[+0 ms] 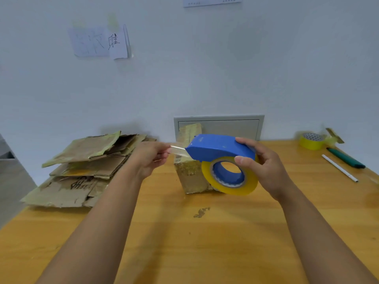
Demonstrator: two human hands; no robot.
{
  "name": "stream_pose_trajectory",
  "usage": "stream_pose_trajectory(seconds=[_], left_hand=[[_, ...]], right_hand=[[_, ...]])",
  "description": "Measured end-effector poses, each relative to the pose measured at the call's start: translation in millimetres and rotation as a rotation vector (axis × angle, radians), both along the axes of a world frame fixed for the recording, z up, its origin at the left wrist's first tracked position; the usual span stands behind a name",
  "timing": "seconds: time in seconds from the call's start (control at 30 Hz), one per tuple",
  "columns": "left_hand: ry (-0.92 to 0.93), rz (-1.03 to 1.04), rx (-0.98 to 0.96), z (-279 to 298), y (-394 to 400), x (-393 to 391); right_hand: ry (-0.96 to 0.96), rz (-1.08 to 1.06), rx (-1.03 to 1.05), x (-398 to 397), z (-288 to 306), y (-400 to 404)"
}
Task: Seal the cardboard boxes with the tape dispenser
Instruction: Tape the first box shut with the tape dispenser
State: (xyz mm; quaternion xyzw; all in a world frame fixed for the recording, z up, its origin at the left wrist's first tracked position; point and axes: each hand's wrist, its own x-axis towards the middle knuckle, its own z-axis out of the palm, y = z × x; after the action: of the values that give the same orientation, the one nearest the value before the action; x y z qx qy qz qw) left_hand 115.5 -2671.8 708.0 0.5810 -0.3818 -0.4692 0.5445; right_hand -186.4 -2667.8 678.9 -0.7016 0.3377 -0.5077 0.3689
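Observation:
My right hand [260, 165] grips a blue tape dispenser [217, 148] that carries a yellow roll of clear tape [229, 177], held above the wooden table [194, 242]. My left hand [151, 156] pinches the free end of the tape strip [178, 150] and holds it stretched out to the left of the dispenser's mouth. Behind and below the dispenser stands a small cardboard box [190, 173] covered in old tape, one flap standing up at its back. The dispenser hides the box's right side.
A stack of flattened, worn cardboard boxes [82, 171] lies on the left of the table. At the far right are a yellow tape roll [311, 140], a dark green marker [346, 158] and a white pen [340, 168]. A white wall with a grey panel [235, 128] stands behind.

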Motion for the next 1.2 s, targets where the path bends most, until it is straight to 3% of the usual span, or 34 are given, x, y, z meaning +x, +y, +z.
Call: stream_pose_trajectory(seconds=[0.17, 0.3, 0.67, 0.87, 1.2], left_hand=[[-0.098, 0.081, 0.008, -16, -10, 14], [-0.040, 0.136, 0.028, -33, -19, 7], [0.112, 0.232, 0.000, -42, -19, 7], [0.197, 0.280, 0.001, -57, -19, 0], [0.158, 0.240, -0.017, -62, -21, -22]], right_hand=[[0.029, -0.020, 0.027, -11, -8, -10], [-0.013, -0.068, 0.020, -4, -6, -16], [0.153, -0.075, -0.027, 7, 35, -41], [0.248, -0.100, 0.027, 8, 15, -44], [0.167, -0.131, 0.118, -17, -16, -44]])
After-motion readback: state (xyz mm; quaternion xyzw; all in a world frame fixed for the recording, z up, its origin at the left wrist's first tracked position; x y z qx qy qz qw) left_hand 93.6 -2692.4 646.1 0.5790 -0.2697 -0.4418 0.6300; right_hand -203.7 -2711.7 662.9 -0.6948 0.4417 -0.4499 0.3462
